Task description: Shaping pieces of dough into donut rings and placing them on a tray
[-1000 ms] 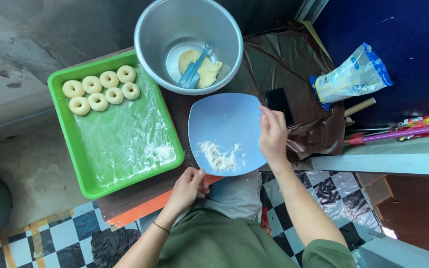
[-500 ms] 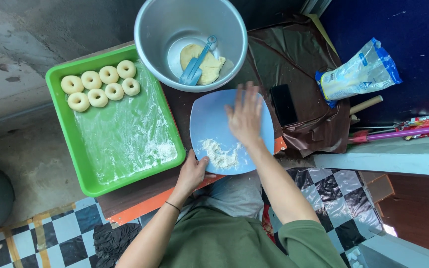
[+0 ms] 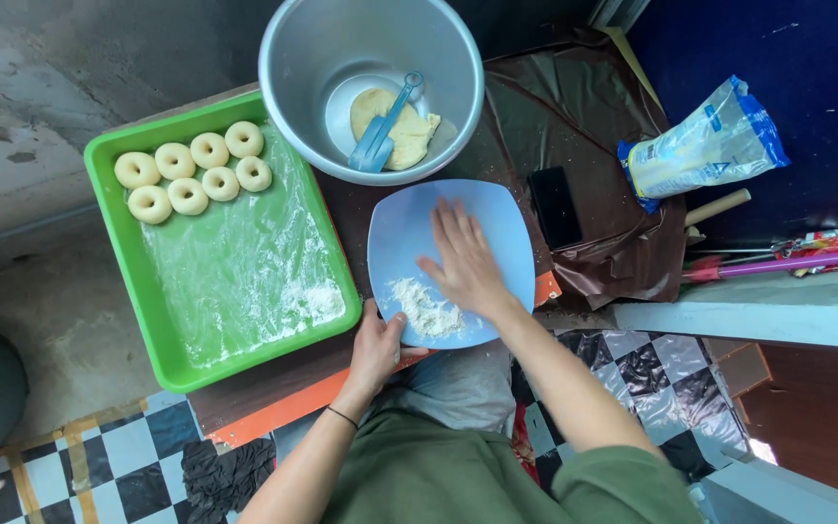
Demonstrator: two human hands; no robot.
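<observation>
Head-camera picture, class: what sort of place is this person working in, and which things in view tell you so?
Probably a makeshift home or small-stall food-preparation spot. A green tray holds ring-shaped dough pieces, a metal bowl holds more dough, and the right hand presses on a floured blue plate over bare concrete and chequered flooring.

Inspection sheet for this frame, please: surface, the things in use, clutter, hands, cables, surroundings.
Surface: dark table with an orange front edge, brown plastic sheet on its right part.
Things in use: blue plate with a flour pile.
Clutter: green tray with seven dough rings; metal bowl holding dough and a blue scoop; black phone; flour bag.
Hands: left hand grips the plate's near edge; right hand lies flat, fingers spread, on the plate.
Cables: nothing seen.
Surroundings: checkered floor, concrete wall.
</observation>
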